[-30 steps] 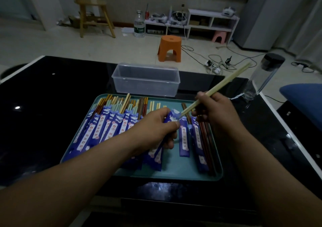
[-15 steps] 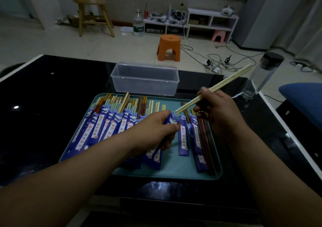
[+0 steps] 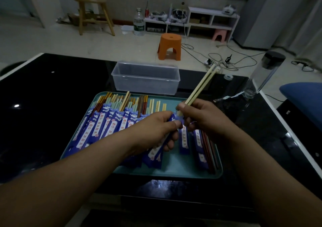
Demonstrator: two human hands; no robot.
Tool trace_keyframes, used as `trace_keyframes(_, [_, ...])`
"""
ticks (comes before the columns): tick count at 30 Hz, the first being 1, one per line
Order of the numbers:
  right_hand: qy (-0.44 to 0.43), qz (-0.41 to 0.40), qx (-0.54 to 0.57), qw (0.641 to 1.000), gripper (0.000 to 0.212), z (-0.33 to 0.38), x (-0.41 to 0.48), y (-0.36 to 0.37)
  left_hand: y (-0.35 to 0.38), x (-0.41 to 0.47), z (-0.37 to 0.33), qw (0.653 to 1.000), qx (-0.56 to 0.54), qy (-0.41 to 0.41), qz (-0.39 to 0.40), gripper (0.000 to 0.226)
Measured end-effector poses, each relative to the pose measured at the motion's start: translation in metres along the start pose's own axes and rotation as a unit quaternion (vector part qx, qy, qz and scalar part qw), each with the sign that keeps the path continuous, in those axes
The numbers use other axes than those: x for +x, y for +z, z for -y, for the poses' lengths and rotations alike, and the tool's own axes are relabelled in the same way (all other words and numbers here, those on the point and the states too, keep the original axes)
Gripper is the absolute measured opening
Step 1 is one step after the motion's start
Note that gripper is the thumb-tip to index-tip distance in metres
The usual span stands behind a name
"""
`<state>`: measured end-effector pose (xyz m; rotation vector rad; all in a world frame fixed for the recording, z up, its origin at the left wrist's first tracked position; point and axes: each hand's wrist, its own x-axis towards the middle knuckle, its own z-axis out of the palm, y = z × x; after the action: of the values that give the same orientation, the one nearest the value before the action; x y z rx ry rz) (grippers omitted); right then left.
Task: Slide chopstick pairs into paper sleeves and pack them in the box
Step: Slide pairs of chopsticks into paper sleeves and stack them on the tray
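Observation:
My left hand [image 3: 156,127] grips a blue paper sleeve [image 3: 156,150] over the teal tray [image 3: 174,172], its open mouth by my thumb. My right hand [image 3: 202,117] pinches a pale chopstick pair [image 3: 200,85] that slants up to the right, with its lower tips at the sleeve's mouth. A row of sleeved chopsticks [image 3: 108,122] fills the tray's left half. Loose sleeves [image 3: 183,138] and dark red chopsticks [image 3: 209,148] lie on the tray's right. The clear plastic box [image 3: 145,78] stands behind the tray with nothing visible inside.
The tray sits on a black glass table [image 3: 43,105] with a white edge. A clear bottle with a black cap [image 3: 266,73] stands at the right rear beside a tape roll [image 3: 228,77]. An orange stool [image 3: 169,46] and cables lie on the floor beyond.
My right hand has swung the chopstick pair more upright and brought its lower tips down to the sleeve's mouth. My left hand has kept its hold on the sleeve.

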<state>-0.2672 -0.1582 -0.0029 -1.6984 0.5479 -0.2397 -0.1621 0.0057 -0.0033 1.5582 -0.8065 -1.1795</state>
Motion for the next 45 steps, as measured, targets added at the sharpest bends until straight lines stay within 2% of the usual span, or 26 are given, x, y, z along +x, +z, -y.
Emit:
trace_keyframes(3, [-0.018,-0.135,0.043,0.990,0.030,0.005,0.004,-0.005,-0.001,0.000,0.001,1.000,-0.001,-0.013,0.006,0.022])
trace_keyframes(5, [-0.050,-0.235,0.053,0.969,0.045,0.006,0.005,-0.018,-0.002,-0.002,0.001,0.999,0.008,-0.024,0.025,0.017])
trace_keyframes(7, [-0.079,-0.259,0.057,0.961,0.052,0.003,0.004,-0.029,-0.004,-0.003,0.002,0.998,0.019,-0.036,0.048,0.015])
trace_keyframes(11, [-0.057,-0.217,0.046,0.973,0.023,0.001,0.004,-0.021,-0.003,-0.003,0.002,0.997,0.019,-0.051,0.057,0.015])
trace_keyframes(16, [-0.086,-0.207,-0.004,0.975,0.025,-0.001,0.004,-0.009,-0.005,0.000,0.003,0.999,0.005,-0.041,0.030,0.017])
trace_keyframes(20, [-0.090,-0.198,-0.052,0.975,0.019,-0.003,0.005,-0.005,-0.006,0.000,0.005,0.998,0.009,-0.047,0.029,0.019])
trace_keyframes(27, [-0.098,-0.199,-0.067,0.973,0.013,-0.009,0.007,-0.003,-0.003,0.003,0.009,0.999,0.033,-0.039,0.019,0.016])
trace_keyframes(30, [-0.071,-0.202,-0.038,0.976,0.014,-0.011,0.010,0.001,-0.002,0.006,0.010,0.999,0.005,-0.044,-0.011,0.015])
trace_keyframes(33, [0.028,-0.144,-0.007,0.989,0.016,-0.013,0.011,0.009,-0.009,0.013,0.008,0.991,-0.058,-0.037,-0.111,0.016])
trace_keyframes(35, [0.088,-0.060,-0.035,0.994,0.024,-0.013,0.007,0.019,-0.020,0.017,0.006,0.983,-0.016,-0.025,-0.184,0.017])
trace_keyframes(37, [0.096,-0.026,-0.108,0.989,0.026,-0.011,0.002,0.028,-0.030,0.019,0.007,0.973,0.027,-0.027,-0.226,0.014])
trace_keyframes(39, [0.083,-0.052,-0.145,0.984,0.024,-0.010,0.003,0.029,-0.036,0.020,0.012,0.964,0.090,-0.034,-0.247,0.011])
trace_keyframes(42, [0.076,-0.109,-0.111,0.985,0.021,-0.009,0.009,0.013,-0.036,0.028,0.020,0.949,0.163,-0.013,-0.271,0.032])
trace_keyframes(45, [0.077,-0.161,-0.093,0.980,0.021,-0.009,0.011,-0.004,-0.027,0.037,0.024,0.920,0.255,0.049,-0.293,0.046])
